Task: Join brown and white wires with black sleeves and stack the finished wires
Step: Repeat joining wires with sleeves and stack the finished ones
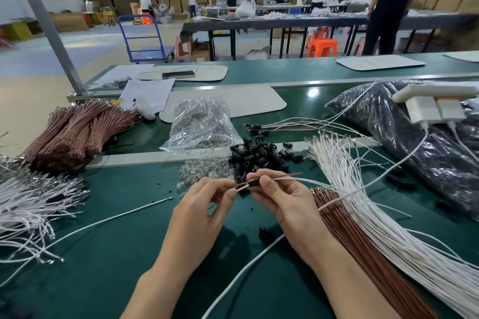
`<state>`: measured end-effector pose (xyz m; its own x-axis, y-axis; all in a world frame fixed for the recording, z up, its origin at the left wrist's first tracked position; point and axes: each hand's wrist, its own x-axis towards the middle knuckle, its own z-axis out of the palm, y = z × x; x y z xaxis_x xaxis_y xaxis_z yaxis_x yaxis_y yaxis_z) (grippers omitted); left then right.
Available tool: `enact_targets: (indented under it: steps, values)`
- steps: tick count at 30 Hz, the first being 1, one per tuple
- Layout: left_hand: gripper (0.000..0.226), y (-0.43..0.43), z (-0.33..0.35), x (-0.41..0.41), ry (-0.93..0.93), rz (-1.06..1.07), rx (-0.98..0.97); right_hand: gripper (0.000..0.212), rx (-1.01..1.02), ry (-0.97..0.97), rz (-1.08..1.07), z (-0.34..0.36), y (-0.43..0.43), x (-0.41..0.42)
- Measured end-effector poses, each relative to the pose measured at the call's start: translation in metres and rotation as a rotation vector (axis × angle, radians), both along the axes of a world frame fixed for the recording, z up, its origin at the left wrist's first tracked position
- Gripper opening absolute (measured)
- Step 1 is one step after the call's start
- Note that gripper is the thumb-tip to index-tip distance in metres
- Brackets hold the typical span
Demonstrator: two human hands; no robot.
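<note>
**Clerk:** Item one. What did the hands have?

**Onlooker:** From where I stood, the right hand [280,194] pinched one black sleeve [252,184] between thumb and fingertips, above the green tabletop [116,254]. One brown wire [295,174] and one white wire [308,181] ran through it side by side. The left hand [207,199] pinched their short ends, which stuck out on the sleeve's left.

**Clerk:** Item two. Sleeve stock?

**Onlooker:** A loose pile of black sleeves [259,158] lay just beyond the hands. A heap of small clear parts [204,171] touched it on the left.

**Clerk:** Item three. Wire stock?

**Onlooker:** To the right lay a fan of loose white wires [363,189], with loose brown wires [363,241] beside it on the near side. To the far left were tied brown bundles [77,127], and nearer, a spread of white wires [26,202]. One stray white wire [116,217] lay alone, left of the hands.

**Clerk:** Item four. Finished pieces?

**Onlooker:** A small stack of finished wires [285,125] lay beyond the sleeve pile, sleeved ends pointing left.

**Clerk:** Sundries?

**Onlooker:** A clear bag [202,124] stood behind the clear parts, and a large dark bag [414,150] sat at the right with a white charger block [435,109] on top.
</note>
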<state>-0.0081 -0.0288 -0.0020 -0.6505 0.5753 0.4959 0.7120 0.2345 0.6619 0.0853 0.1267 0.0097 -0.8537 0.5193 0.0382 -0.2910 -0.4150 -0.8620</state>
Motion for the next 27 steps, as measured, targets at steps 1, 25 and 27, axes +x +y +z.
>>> enact_targets:
  steps: [1, 25, 27]
  values:
    - [0.014, -0.001, -0.001, -0.001, -0.001, 0.009, -0.002, 0.016, -0.043, 0.011, -0.035, 0.001, 0.004, 0.001]
    - [0.014, 0.001, -0.008, -0.004, -0.136, -0.065, 0.065, 0.023, -0.041, -0.048, -0.013, -0.002, 0.011, 0.003]
    - [0.012, 0.001, -0.008, -0.005, -0.132, -0.057, 0.069, 0.023, -0.054, -0.046, -0.017, -0.003, 0.012, 0.004]
